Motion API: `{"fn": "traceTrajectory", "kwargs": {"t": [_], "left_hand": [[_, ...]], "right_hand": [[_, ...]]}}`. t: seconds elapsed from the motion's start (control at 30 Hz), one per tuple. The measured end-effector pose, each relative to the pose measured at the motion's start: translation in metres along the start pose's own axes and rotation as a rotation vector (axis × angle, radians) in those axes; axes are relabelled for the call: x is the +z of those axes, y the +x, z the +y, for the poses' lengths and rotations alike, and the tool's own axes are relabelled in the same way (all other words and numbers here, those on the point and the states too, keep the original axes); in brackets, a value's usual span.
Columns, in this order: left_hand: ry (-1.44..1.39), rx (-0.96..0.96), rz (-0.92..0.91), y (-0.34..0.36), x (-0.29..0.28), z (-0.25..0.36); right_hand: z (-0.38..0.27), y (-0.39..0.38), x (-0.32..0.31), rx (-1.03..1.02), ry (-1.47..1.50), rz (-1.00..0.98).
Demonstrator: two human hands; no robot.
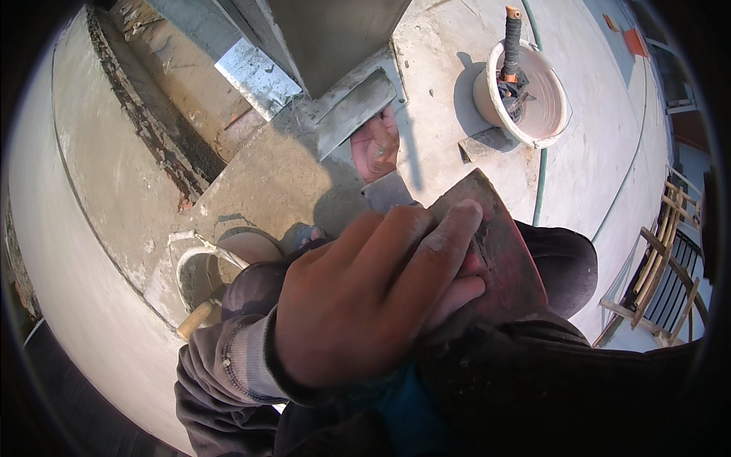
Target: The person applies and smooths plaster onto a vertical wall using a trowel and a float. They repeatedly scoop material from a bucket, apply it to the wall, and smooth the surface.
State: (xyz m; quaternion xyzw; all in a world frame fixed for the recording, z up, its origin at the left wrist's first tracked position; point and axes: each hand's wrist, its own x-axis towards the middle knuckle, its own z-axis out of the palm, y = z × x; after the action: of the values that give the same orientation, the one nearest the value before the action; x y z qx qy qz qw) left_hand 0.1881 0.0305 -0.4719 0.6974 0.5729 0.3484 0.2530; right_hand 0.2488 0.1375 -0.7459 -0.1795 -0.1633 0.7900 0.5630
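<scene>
My left hand (373, 289) is large in the foreground, its fingers closed over a worn flat board with reddish edges (502, 251). Farther off, my right hand (375, 147) is turned palm up. Its fingers are partly hidden behind a rectangular, grey-smeared plastering trowel (355, 110), which it grips from below. The trowel's flat face is toward me, close to the foot of a grey column (335, 38). To the left of the trowel, a shiny metal plate (259, 76) leans by the column's base.
A pale bucket (493, 99) at the upper right holds a tool with a black-wrapped handle (512, 46). Another bucket (183, 266) stands by my left knee, near a wooden handle (199, 318). A green hose (540, 186), a rough trench edge (145, 114) and a wooden frame (662, 259) lie around.
</scene>
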Motion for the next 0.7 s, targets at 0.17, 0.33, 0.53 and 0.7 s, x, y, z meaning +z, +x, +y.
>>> {"fn": "traceTrajectory", "kwargs": {"t": [0.17, 0.33, 0.53, 0.7], "left_hand": [[-0.031, 0.066, -0.009, 0.012, 0.007, -0.008], [-0.013, 0.047, -0.047, 0.014, 0.006, -0.011], [0.005, 0.024, -0.041, 0.017, 0.009, -0.014], [-0.029, -0.028, -0.033, 0.021, 0.007, -0.017]], "right_hand": [[-0.012, 0.067, -0.025, -0.206, -0.382, 0.086], [0.009, 0.095, -0.025, -0.2, -0.482, 0.205], [0.005, 0.081, 0.007, -0.095, -0.373, 0.166], [-0.024, 0.061, 0.013, 0.019, -0.205, 0.259]]}}
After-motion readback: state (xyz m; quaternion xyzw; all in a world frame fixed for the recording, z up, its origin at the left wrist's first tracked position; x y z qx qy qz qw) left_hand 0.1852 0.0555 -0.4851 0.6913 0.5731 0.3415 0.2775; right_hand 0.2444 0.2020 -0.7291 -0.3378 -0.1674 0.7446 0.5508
